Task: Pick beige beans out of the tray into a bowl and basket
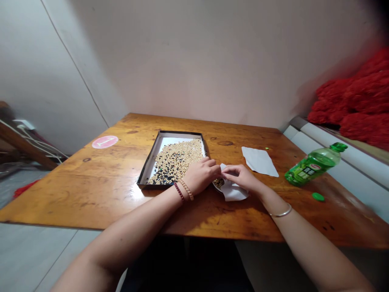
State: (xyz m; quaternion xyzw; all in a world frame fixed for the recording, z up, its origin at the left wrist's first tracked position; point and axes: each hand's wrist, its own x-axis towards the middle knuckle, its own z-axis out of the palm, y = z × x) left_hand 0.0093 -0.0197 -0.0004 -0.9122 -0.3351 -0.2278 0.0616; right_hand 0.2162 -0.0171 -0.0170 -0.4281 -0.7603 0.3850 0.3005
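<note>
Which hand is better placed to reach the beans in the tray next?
Left, probably: the left hand lies right at the black tray, beside the mixed beans. The right hand is farther off, over the white paper.

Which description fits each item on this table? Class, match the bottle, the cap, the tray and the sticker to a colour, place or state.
Items:
1. bottle
2. cap
3. tray
4. sticker

Descriptions:
A. pink, on the table's left
B. on its side, at the table's right
C. dark-rimmed, holding beans
D. green, lying near the bottle

Right pairs: 1-B, 2-D, 3-C, 4-A
</note>
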